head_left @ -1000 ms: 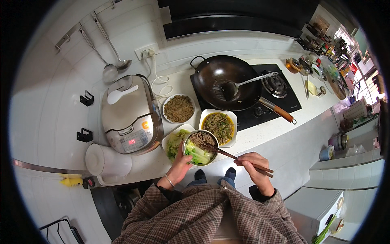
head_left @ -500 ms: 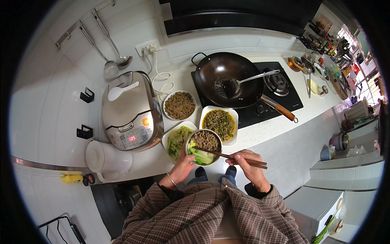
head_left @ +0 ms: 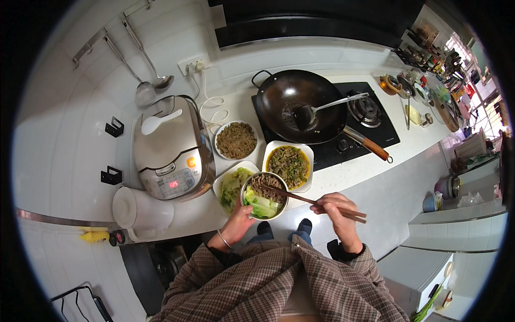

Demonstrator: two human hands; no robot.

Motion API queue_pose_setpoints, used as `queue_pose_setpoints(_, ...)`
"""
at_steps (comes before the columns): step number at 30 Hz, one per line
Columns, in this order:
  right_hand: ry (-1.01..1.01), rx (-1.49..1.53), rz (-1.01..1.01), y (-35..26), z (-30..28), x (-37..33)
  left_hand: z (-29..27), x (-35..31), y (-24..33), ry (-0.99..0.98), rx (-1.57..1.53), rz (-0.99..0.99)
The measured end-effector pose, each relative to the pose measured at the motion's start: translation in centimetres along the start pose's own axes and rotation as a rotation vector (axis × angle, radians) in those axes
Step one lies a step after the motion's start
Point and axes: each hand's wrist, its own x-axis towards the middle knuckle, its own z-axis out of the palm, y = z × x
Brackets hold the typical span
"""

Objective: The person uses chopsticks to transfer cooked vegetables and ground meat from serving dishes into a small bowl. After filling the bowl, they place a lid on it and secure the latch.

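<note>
My left hand [head_left: 237,224] grips a round bowl [head_left: 283,212] at its left side, in front of the counter. Inside it lie brown minced meat [head_left: 266,185] and pale green cabbage leaves [head_left: 261,204]. Between the fingers of my right hand [head_left: 339,211] is a pair of brown chopsticks [head_left: 306,199], whose tips touch the meat. Just behind the bowl stand a plate of cabbage [head_left: 232,185] at left and a square white dish [head_left: 307,185] of meat with greens in oily sauce. A round plate of brown minced food [head_left: 236,140] sits farther back.
A rice cooker [head_left: 171,145] bearing a white rice paddle [head_left: 161,122] stands at left, near a white lidded container [head_left: 142,209]. On the black stove [head_left: 383,131] rests a wok [head_left: 279,94] with a metal spatula [head_left: 340,101]; its wooden handle [head_left: 375,148] sticks out toward me.
The bowl has shifted slightly left. My right hand has drawn a little right, and the chopstick tips have moved from the cabbage side onto the meat.
</note>
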Motion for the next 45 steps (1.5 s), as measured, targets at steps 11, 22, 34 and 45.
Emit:
queue_pose_setpoints(11, 0.48, 0.618, 0.176, 6.8, -3.6, 1.2, -3.1, -2.9, 1.0, 0.185, -0.014, 0.06)
queue_pose_setpoints(22, 0.338, 0.206, 0.194, 10.4, -1.7, 1.3, -3.9, -8.6, 2.5, 0.288, -0.152, 0.238)
queue_pose_setpoints(34, -0.215, -0.466, -0.328, 9.8, 6.0, 3.8, -6.2, -12.5, 0.5, 0.297, -0.083, 0.283)
queue_pose_setpoints(45, 0.21, -0.547, -0.244, 9.4, -0.7, 1.7, -6.0, -11.8, 1.0, 0.239, -0.129, 0.263)
